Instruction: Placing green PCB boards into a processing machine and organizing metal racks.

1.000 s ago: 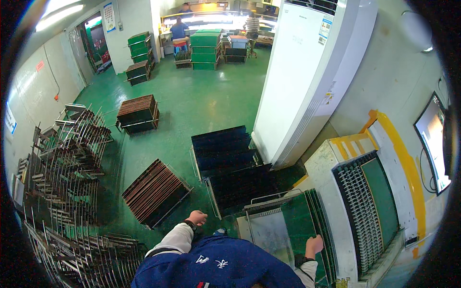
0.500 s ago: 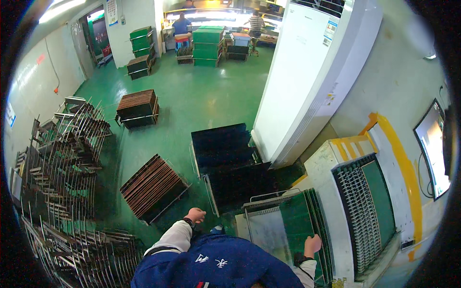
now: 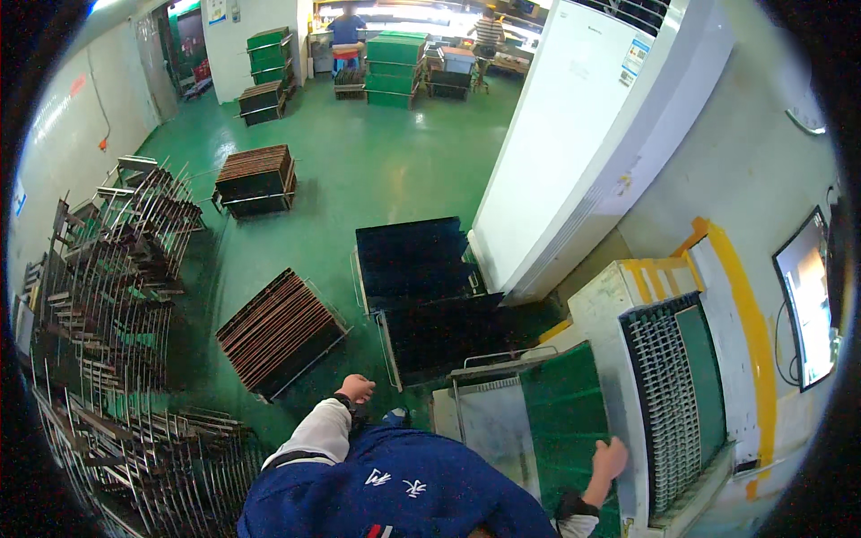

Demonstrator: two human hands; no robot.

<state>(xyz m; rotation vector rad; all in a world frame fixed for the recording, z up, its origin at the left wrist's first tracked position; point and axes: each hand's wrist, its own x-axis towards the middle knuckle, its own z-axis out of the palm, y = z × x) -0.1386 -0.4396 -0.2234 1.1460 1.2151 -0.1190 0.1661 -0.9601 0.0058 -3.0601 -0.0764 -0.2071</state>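
Note:
My right hand (image 3: pixel 610 458) is at the right edge of the thin green panels (image 3: pixel 567 394), its fingers curled around that edge. Their fingertips are partly hidden. The panels lean in a wire-framed rack (image 3: pixel 493 430) at my lower right, beside a pale grey sheet. Over the green floor in front of me, my left hand (image 3: pixel 357 388) is closed in a loose fist with nothing visible in it. Nearest to it is a rack of brown-edged panels (image 3: pixel 282 332), which it does not touch. Dark panels (image 3: pixel 439 341) stand in racks just ahead.
Right of the green panels stands a white machine (image 3: pixel 596 314) with a roller bed (image 3: pixel 664 403). A tall white cabinet (image 3: pixel 560 134) rises ahead. Metal racks (image 3: pixel 126 296) crowd the left. Further racks (image 3: pixel 256 179) stand on the floor; two people sit at a lit bench at the back.
My right hand has moved right, and the spread green panels now lie closer together in line. My left hand has shifted slightly left and up. The view has tilted a little.

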